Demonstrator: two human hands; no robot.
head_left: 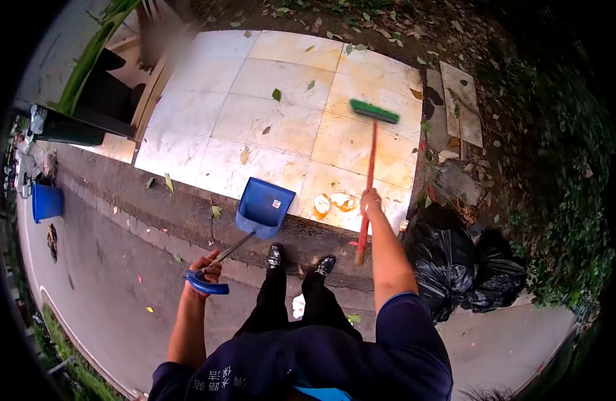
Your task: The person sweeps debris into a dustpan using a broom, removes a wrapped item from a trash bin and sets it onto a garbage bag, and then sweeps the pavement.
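Note:
My left hand (208, 271) is closed round the handle of a blue long-handled dustpan (265, 202), whose pan rests at the front edge of the pale tiles (188, 144). My right hand (371, 202) grips the red stick of a broom (372, 157). The broom's green head (375, 111) lies on or just over the tiles, far to the right; it looks slightly blurred. Between broom and dustpan sit white crumpled scraps (322, 203) with orange stains around them. Several loose leaves, among them a green leaf (276, 95), are scattered over the tiles.
Black garbage bags (445, 260) are piled to my right. A blue bucket (47, 202) stands at the far left on the road. Leaf litter (381, 27) and bushes (568, 227) border the tiles. A stone curb (221, 271) runs by my feet.

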